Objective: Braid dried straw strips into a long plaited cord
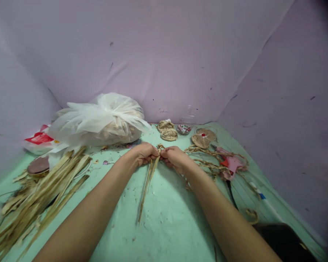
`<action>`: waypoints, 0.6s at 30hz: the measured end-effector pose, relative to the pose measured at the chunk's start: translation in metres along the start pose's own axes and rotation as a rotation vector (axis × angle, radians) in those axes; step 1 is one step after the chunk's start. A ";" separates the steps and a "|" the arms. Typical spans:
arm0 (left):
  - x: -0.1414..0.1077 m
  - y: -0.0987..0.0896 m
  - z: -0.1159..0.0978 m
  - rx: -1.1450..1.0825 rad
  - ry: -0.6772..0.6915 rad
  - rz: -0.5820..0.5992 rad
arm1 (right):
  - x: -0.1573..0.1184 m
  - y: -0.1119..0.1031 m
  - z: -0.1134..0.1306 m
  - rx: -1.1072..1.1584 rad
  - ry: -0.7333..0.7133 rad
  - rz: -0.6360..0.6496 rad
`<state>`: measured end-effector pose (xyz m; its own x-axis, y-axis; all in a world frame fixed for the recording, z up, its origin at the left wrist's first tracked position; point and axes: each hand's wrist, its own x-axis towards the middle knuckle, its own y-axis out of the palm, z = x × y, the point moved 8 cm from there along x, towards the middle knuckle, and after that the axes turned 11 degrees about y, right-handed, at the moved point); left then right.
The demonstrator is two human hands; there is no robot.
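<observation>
My left hand [147,153] and my right hand [174,157] meet over the middle of the table, fingers pinched close together. Between them is a strand of dried plant fibre [150,178], partly hidden by the fingers. Two loose tails of it hang down toward me, and a small knotted bit shows just above the fingertips. To the right, a long twisted fibre cord [207,163] lies in loops beside my right wrist. Flat dried strips [51,189] are heaped at the left, apart from my left arm.
A white plastic bag [106,120] bulges at the back left. Woven fibre coils [168,130], a container of beads [183,129] and a round woven piece [203,138] sit at the back. On the right are a pink glue gun [231,163] and a black object [284,238].
</observation>
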<state>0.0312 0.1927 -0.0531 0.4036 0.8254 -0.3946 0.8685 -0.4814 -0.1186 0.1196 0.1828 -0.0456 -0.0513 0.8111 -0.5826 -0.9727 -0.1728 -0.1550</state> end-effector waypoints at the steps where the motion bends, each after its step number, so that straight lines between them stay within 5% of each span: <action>1: 0.000 -0.001 -0.001 0.042 0.010 -0.011 | 0.003 -0.002 -0.001 0.000 -0.006 -0.013; 11: -0.020 -0.021 -0.037 0.681 0.087 -0.248 | 0.014 -0.006 -0.010 0.034 0.002 -0.022; 18: -0.040 0.010 -0.059 0.857 0.225 -0.436 | 0.012 -0.007 -0.012 0.138 0.011 -0.050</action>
<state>0.0410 0.1723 0.0152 0.2199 0.9754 0.0124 0.4880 -0.0990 -0.8672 0.1282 0.1866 -0.0614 -0.0006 0.8105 -0.5857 -0.9958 -0.0538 -0.0735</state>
